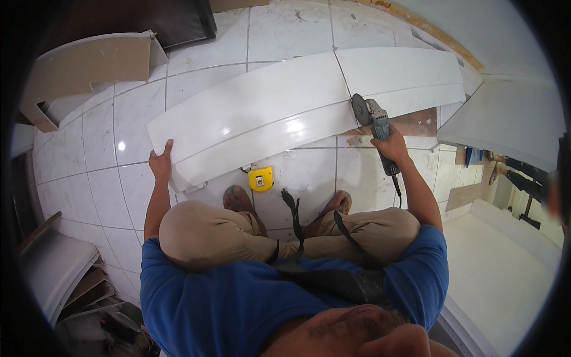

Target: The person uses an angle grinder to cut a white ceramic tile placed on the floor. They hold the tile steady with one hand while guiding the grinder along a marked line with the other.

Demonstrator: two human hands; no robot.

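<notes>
A long white glossy panel (256, 110) lies across the floor in front of me, with a lengthwise groove and a dark line across its right part. My right hand (391, 147) is wrapped round the body of a grey-green angle grinder (379, 124). The grinder's dark disc (360, 109) is at the lower end of the dark cross line; whether it touches the panel I cannot tell. My left hand (160, 160) grips the panel's left end, its far fingers partly hidden. Between my feet and the panel sits a yellow tape measure (260, 178).
White tiles (140, 128) cover the floor. A brown board piece (416, 123) lies under the panel's right side. Cut boards (95, 62) stand at the far left, and a white cabinet-like piece (499, 113) is at the right. Black straps (292, 211) hang between my knees.
</notes>
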